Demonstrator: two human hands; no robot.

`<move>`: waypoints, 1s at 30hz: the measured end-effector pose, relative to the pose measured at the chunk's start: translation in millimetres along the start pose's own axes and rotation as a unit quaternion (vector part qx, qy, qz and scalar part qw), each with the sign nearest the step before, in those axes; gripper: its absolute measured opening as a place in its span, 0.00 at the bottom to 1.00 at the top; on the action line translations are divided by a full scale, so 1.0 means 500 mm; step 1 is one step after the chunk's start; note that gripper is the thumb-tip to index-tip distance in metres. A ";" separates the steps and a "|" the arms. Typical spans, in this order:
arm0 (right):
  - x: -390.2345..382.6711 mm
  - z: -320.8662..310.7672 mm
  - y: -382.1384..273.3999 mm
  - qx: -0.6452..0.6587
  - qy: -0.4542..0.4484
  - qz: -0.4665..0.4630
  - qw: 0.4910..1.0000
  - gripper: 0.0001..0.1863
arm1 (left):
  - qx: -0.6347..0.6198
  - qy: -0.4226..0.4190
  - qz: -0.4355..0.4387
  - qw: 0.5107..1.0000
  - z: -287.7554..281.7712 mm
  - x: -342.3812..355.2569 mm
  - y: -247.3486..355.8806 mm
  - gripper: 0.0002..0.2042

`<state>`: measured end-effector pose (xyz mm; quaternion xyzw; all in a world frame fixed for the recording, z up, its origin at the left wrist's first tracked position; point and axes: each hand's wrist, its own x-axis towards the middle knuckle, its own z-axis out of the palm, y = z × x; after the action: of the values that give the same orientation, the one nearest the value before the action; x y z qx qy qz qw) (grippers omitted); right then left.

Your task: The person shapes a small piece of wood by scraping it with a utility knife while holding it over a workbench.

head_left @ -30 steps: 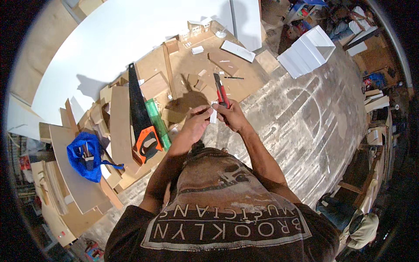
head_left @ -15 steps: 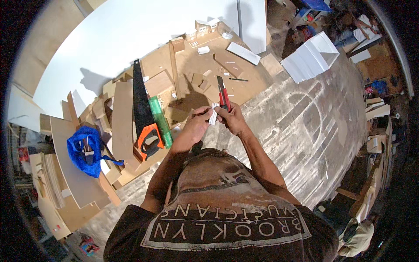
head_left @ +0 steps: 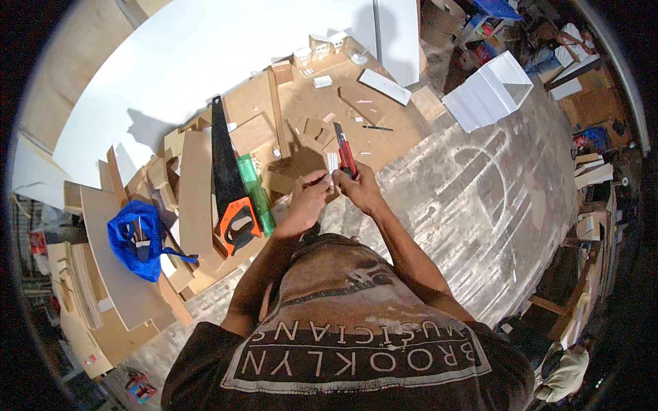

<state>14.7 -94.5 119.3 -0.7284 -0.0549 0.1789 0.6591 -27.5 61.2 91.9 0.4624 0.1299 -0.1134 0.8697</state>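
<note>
Just ahead of my chest, my left hand (head_left: 310, 200) is closed, its fingertips pinched at the lower end of a small white piece with lined ridges (head_left: 333, 162). My right hand (head_left: 362, 189) grips a red utility knife (head_left: 347, 157), its blade out and pointing away from me. The right thumb also presses against the base of the white piece, so both hands meet there. The fingers partly hide the piece's lower end. Beyond the hands lies a brown work board (head_left: 301, 103) with small offcuts and a dark pen (head_left: 378, 128).
To the left are a handsaw (head_left: 226, 164) with an orange handle, a green clear tube (head_left: 254, 192), cardboard strips (head_left: 197, 185) and a blue bag (head_left: 136, 236). Small model houses (head_left: 321, 46) stand at the back. A white folded box form (head_left: 488, 92) rests on the floor at right.
The white piece has turned more upright, and now stands out beyond the fingertips. The knife has tilted slightly left with my right hand. My left fingers have shifted lower on the piece.
</note>
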 end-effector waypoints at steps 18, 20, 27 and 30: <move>-0.041 -0.072 0.136 0.037 0.072 0.163 0.983 0.14 | 0.718 -0.096 0.211 0.657 -0.197 0.255 -0.039 0.05; -0.054 -0.079 0.145 0.022 0.067 0.175 0.982 0.14 | 0.735 -0.157 0.251 0.610 -0.232 0.276 -0.050 0.07; -0.112 -0.111 0.194 -0.027 0.082 0.204 0.975 0.15 | 0.747 -0.085 0.273 0.600 -0.111 0.174 -0.016 0.11; -0.109 -0.099 0.212 -0.069 0.053 0.174 0.981 0.15 | 0.743 -0.080 0.251 0.615 -0.147 0.188 -0.043 0.11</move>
<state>-35.9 -171.6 28.8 -0.7793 0.0950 0.2477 0.5678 45.1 103.2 4.4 0.9543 -0.1901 0.0153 0.2300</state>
